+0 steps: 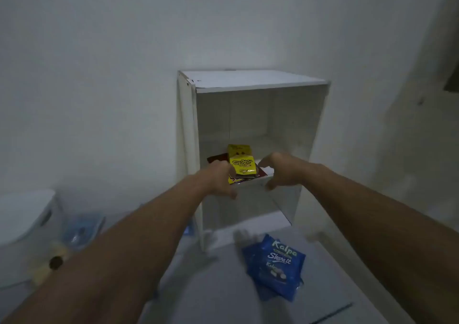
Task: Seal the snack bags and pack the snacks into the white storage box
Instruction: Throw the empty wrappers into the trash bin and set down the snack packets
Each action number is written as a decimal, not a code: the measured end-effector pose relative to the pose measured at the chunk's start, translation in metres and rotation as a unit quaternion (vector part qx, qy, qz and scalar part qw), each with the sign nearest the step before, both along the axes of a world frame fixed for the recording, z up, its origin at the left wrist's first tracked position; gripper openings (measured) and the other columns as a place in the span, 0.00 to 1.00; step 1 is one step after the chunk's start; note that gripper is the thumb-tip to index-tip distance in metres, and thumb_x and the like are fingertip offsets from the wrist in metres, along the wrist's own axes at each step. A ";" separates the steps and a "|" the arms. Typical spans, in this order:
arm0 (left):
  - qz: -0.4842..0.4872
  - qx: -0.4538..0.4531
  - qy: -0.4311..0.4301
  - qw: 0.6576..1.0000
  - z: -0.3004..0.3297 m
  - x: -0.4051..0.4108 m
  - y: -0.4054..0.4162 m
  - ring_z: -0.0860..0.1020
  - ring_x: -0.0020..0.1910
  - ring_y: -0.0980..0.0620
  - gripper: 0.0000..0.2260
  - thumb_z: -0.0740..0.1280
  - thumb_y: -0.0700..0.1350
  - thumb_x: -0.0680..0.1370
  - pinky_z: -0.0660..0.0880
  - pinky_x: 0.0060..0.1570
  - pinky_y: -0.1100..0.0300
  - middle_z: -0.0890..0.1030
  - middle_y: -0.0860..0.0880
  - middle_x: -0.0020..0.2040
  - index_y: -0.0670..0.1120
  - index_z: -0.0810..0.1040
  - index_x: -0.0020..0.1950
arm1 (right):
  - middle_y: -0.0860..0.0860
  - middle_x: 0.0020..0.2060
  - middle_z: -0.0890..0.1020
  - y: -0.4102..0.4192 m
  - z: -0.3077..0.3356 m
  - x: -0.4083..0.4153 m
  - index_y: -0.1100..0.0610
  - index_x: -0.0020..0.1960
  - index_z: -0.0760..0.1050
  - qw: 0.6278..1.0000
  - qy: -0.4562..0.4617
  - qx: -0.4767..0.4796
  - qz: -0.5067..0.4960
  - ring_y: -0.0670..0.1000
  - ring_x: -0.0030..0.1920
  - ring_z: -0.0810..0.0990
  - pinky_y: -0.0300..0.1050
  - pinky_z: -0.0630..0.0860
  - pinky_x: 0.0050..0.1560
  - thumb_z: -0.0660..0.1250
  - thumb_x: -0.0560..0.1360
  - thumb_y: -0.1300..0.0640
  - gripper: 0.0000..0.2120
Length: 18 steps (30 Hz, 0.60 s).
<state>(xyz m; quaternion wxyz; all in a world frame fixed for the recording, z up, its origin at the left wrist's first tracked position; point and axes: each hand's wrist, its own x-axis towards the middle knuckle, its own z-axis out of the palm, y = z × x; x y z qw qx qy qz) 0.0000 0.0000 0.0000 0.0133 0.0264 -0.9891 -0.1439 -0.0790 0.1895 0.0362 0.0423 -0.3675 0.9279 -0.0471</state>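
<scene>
— While both arms reach into the white storage box (250, 85), how much of the packing looks finished?

— Part of it. A yellow snack bag (242, 163) already lies on the box's middle shelf, on top of a dark red packet (216, 158) and at least 1 more wrapper under it. So a small stack is inside the box.

— And the hands?

— The left hand (218, 178) is at the front edge of that shelf, touching the stack's left side; its fingers curl, but whether they pinch a packet cannot be told. The right hand (278, 171) hovers just right of the stack, fingers spread and curled loosely, holding nothing visible.

— What is left?

— At least 2 blue Kalpa bags (275, 266) lie on the floor in front of the box, below its lowest opening, well apart from both hands. They are not packed yet. Whether any bag is sealed is too blurred to judge.
</scene>
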 end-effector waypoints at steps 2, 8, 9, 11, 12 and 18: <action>0.008 0.000 0.009 1.000 -0.010 -0.014 -0.010 0.79 0.53 0.47 0.29 0.77 0.55 0.62 0.78 0.52 0.51 0.81 0.47 0.54 0.47 0.78 0.60 | 0.54 0.60 0.80 -0.012 -0.010 -0.016 0.55 0.65 0.74 1.000 0.006 -0.012 0.003 0.56 0.59 0.77 0.45 0.73 0.54 0.78 0.62 0.51 0.33; 0.001 0.031 0.053 0.998 -0.046 -0.046 -0.031 0.80 0.50 0.46 0.23 0.77 0.50 0.63 0.74 0.45 0.59 0.82 0.46 0.51 0.47 0.80 0.57 | 0.55 0.61 0.78 -0.043 -0.054 -0.065 0.51 0.67 0.70 0.999 0.040 -0.014 0.018 0.58 0.60 0.76 0.45 0.72 0.52 0.78 0.60 0.49 0.37; 0.002 0.033 0.056 0.998 -0.052 -0.052 -0.034 0.80 0.50 0.45 0.22 0.78 0.49 0.63 0.74 0.46 0.58 0.82 0.46 0.51 0.46 0.80 0.55 | 0.54 0.62 0.77 -0.047 -0.061 -0.071 0.51 0.66 0.70 0.998 0.050 -0.007 0.026 0.58 0.59 0.76 0.46 0.74 0.53 0.78 0.60 0.50 0.37; -0.001 0.029 0.062 0.998 -0.061 -0.060 -0.036 0.79 0.50 0.44 0.20 0.78 0.49 0.63 0.73 0.44 0.58 0.81 0.45 0.51 0.45 0.80 0.51 | 0.53 0.65 0.74 -0.052 -0.074 -0.081 0.52 0.68 0.68 0.997 0.061 0.009 0.038 0.58 0.61 0.76 0.50 0.76 0.56 0.78 0.60 0.50 0.39; -0.003 0.029 0.062 0.998 -0.065 -0.064 -0.038 0.79 0.50 0.43 0.20 0.78 0.49 0.63 0.71 0.43 0.59 0.80 0.44 0.50 0.44 0.80 0.51 | 0.53 0.67 0.72 -0.054 -0.079 -0.085 0.52 0.69 0.66 0.997 0.064 0.013 0.046 0.58 0.63 0.75 0.52 0.76 0.57 0.78 0.60 0.50 0.40; -0.011 0.011 0.086 0.996 -0.082 -0.077 -0.045 0.76 0.54 0.43 0.15 0.73 0.45 0.68 0.75 0.49 0.53 0.80 0.43 0.52 0.43 0.81 0.53 | 0.49 0.73 0.66 -0.053 -0.095 -0.097 0.52 0.69 0.67 0.992 0.108 0.020 0.062 0.53 0.73 0.65 0.49 0.72 0.62 0.73 0.68 0.56 0.31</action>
